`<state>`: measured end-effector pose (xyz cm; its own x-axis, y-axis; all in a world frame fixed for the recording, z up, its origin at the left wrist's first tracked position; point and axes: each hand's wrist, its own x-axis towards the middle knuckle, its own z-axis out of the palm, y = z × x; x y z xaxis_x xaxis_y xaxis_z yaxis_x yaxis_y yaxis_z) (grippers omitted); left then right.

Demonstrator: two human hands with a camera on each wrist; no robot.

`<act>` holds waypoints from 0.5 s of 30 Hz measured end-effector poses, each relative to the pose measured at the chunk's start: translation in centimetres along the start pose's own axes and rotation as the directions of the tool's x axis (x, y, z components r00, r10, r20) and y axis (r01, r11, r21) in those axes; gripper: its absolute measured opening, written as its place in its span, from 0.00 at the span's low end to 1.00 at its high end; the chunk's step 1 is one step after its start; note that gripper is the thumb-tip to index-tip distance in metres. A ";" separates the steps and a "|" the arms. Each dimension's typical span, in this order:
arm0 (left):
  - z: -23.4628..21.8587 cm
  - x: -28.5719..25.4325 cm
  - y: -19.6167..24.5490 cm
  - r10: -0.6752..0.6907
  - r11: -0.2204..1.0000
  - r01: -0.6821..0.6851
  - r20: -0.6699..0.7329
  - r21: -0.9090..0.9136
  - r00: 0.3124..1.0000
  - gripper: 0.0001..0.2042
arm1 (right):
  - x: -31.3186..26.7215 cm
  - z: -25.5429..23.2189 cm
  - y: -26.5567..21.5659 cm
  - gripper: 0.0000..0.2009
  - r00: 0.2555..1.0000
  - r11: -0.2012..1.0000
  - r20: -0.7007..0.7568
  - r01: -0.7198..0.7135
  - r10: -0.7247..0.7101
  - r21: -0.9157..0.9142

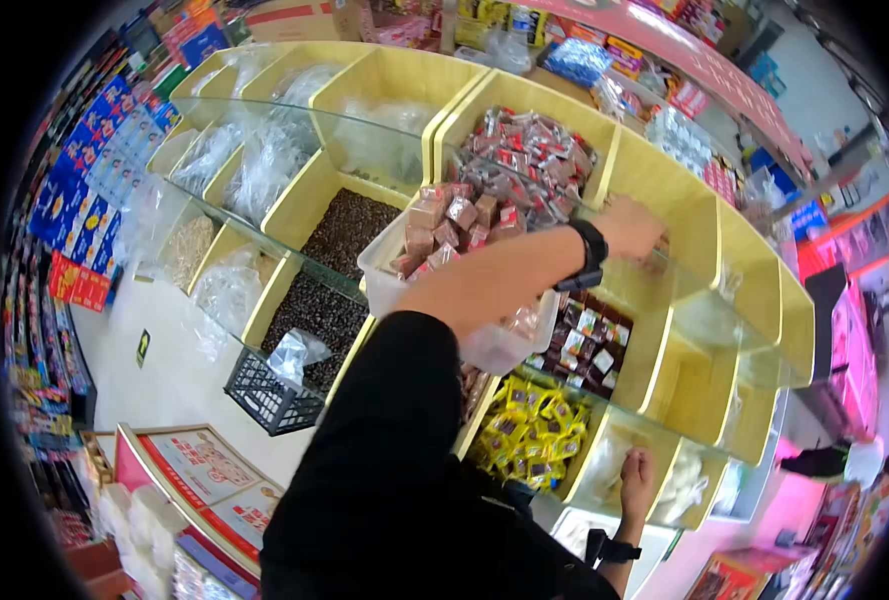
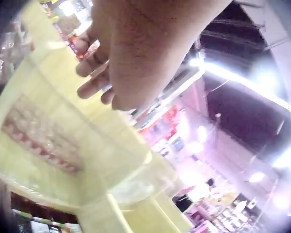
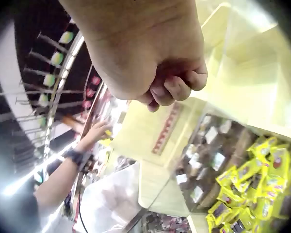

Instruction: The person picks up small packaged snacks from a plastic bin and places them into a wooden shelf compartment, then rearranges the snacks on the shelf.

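Observation:
My left hand (image 1: 632, 228) reaches across at the far side of the candy bins, over a yellow compartment. In the left wrist view its fingers (image 2: 89, 90) are spread and relaxed, with nothing held. Under the left forearm stands a white tub (image 1: 379, 265) of brown wrapped blocks (image 1: 444, 225). My right hand (image 1: 637, 480) is lower, over the near row of compartments, beside yellow candy packets (image 1: 529, 430). Its fingers (image 3: 177, 88) are curled into the palm, and nothing shows in them. Dark wrapped sweets (image 1: 589, 345) lie between the two hands.
Glass panels (image 1: 709, 310) run along the yellow wooden bins. Red-and-brown packets (image 1: 529, 160) fill a far bin, and dark seeds (image 1: 349, 230) lie to the left. A black crate (image 1: 274, 395) hangs at the near left side. A person (image 1: 849, 460) stands farther off.

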<state>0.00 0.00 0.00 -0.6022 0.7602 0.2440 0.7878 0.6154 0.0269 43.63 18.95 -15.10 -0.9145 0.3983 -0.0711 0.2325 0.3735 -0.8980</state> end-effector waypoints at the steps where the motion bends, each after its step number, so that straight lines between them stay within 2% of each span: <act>1: -4.1 -0.6 -0.1 0.099 0.988 -0.095 0.026 -0.121 0.995 0.21 | -1.4 -1.5 1.7 0.06 0.994 0.994 -0.095 -0.053 0.062 0.094; 2: -6.7 -1.4 -0.8 0.204 0.953 -0.189 0.042 -0.235 0.978 0.20 | -2.5 -2.8 3.0 0.07 0.975 0.976 -0.186 -0.088 0.125 0.198; 3: -6.5 -9.8 -1.8 0.186 0.930 -0.138 0.112 -0.342 0.976 0.15 | -12.8 4.2 5.4 0.11 0.923 0.825 -0.069 -0.302 0.378 0.478; 4: -9.6 -11.3 -2.4 0.223 0.852 -0.162 0.065 -0.498 0.973 0.10 | -12.9 3.1 5.9 0.12 0.883 0.810 -0.145 -0.330 0.446 0.484; 5: -10.7 -12.2 -3.7 0.231 0.895 -0.205 0.019 -0.395 0.973 0.10 | -12.8 2.7 6.1 0.13 0.833 0.789 -0.207 -0.362 0.512 0.497; 6: -12.0 -13.7 -5.0 0.211 0.895 -0.186 0.017 -0.405 0.977 0.11 | -12.4 2.6 5.9 0.13 0.867 0.811 -0.219 -0.291 0.448 0.508; 8: -11.3 -17.9 -8.6 0.160 0.915 -0.100 0.123 -0.391 0.979 0.12 | -12.4 5.0 4.7 0.13 0.918 0.818 -0.216 -0.168 0.334 0.550; 10: -11.1 -21.6 -9.9 0.113 0.971 -0.001 0.453 -0.240 0.884 0.14 | -12.1 7.1 3.3 0.14 0.942 0.851 -0.185 -0.155 0.281 0.502; 11: -7.3 -24.1 -12.3 0.148 0.976 -0.069 0.392 -0.208 0.908 0.17 | -11.7 8.1 2.3 0.15 0.952 0.867 -0.171 -0.144 0.252 0.477; 12: -7.1 -24.7 -12.4 0.079 0.987 0.032 0.654 -0.155 0.753 0.25 | -11.6 9.2 -0.3 0.16 0.953 0.862 -0.162 -0.148 0.255 0.485; 13: -6.5 -25.4 -12.6 -0.015 0.972 0.177 0.703 -0.157 0.711 0.26 | -11.6 10.2 -2.7 0.17 0.954 0.858 -0.154 -0.153 0.258 0.491; 14: -5.6 -25.9 -12.6 -0.101 0.936 0.318 0.749 -0.153 0.655 0.28 | -11.4 10.5 -3.0 0.16 0.973 0.879 -0.109 -0.133 0.204 0.458; 15: -4.4 -26.2 -12.9 -0.127 0.924 0.349 0.733 -0.158 0.668 0.29 | -11.5 10.9 -3.6 0.16 0.980 0.903 -0.104 -0.112 0.169 0.415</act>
<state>6.20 -28.75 -2.49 -0.5975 0.5821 -0.5516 0.5378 0.8011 0.2628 49.72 3.84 -15.75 -0.8225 0.5407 -0.1767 0.1748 -0.0553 -0.9830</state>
